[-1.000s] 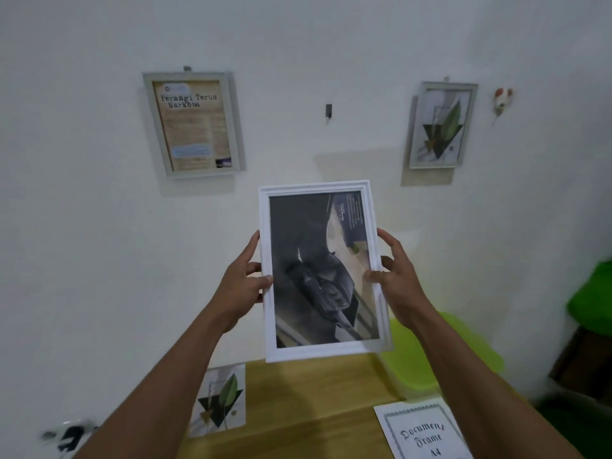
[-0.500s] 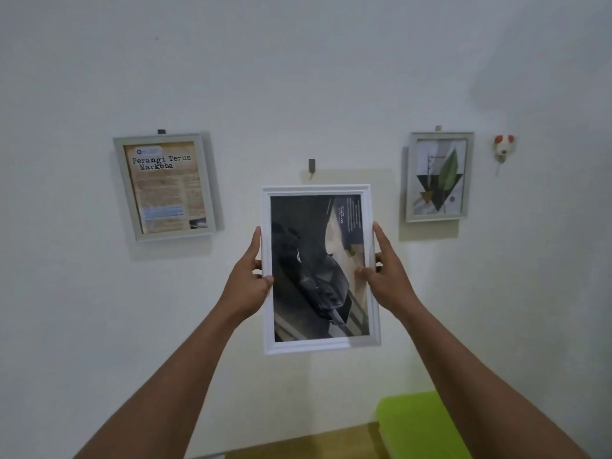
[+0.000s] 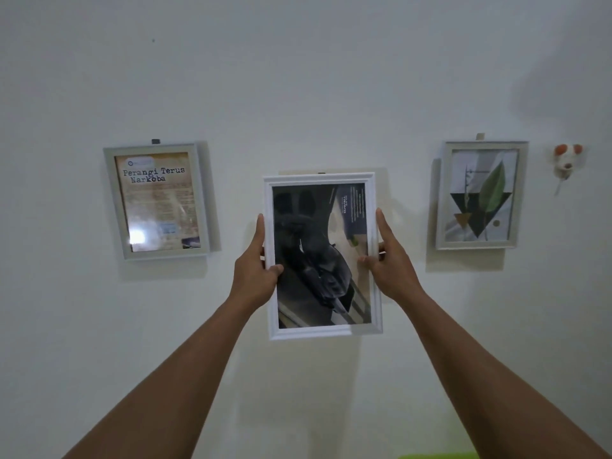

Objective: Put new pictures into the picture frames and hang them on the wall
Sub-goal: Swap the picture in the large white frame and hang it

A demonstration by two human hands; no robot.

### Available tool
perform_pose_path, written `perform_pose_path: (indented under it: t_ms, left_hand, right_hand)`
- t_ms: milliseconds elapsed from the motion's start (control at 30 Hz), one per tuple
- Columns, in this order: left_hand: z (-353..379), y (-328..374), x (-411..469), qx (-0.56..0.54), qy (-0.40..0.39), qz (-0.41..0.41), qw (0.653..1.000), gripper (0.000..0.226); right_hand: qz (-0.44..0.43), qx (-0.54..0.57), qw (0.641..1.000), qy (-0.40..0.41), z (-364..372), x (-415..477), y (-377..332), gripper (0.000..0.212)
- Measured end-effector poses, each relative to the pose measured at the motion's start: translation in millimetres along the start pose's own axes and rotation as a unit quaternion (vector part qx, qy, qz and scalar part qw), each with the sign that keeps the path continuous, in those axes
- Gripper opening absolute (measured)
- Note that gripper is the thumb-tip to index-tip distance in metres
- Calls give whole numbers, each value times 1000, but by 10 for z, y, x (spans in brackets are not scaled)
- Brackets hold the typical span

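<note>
The step in hand is the hanging of the middle picture; the white frame (image 3: 323, 226), already loaded with a dark print, is held upright against the wall (image 3: 298, 77), between the poster frame (image 3: 157, 200) on the left and the leaf-print frame (image 3: 480, 195) on the right, both of which hang from their own hooks; the left grip (image 3: 255, 273) clasps the frame's left edge, thumb on the front and fingers running up the side, and the right grip (image 3: 390, 270) clasps the right edge in the same way, so both are closed on the frame and carry its whole weight; a small dark tab (image 3: 321, 173) shows just above the top rail, probably the wall hook, though whether the hanger at the back has caught it cannot be told from here; the next move, I judge, calls for feeling the hanger onto that hook by a slight lift and lowering, then easing the hold only once the frame bears on it, and levelling it against its neighbours; a small mouse-like ornament (image 3: 568, 160) sits on the wall further right.
</note>
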State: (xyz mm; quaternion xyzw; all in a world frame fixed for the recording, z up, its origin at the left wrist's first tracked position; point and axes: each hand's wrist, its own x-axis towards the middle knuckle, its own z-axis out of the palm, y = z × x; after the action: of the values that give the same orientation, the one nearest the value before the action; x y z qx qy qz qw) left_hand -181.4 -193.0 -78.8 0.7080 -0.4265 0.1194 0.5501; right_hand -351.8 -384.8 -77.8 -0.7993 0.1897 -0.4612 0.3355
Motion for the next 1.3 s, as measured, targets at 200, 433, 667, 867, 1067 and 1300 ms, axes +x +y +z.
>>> perform_pose_path:
  t_ms: [200,433,667,867,1067,1300]
  left_hand:
    - [161,-94,171,16,11,-3,1000,99]
    - [295,-195,210,46,33,7,998,100]
    - [356,-239,233,46,40,17,998,101]
    - [366,-245,223,58,40,16,997,98]
    - [424,-252,210,95,57,7,994,97]
    - [472,-233,227,99,70,2,993,96]
  right_hand:
    - [-6,-18,1000,-8,89,208,160,93]
    - [-21,-42,999,14,217,266,287,91]
    - [-45,-50,997,48,326,251,415,91]
    - [-43,-58,995,63,387,250,448,91]
    - [-25,-68,994,87,345,206,399,86]
    - [-33,-80,992,94,354,194,403,87]
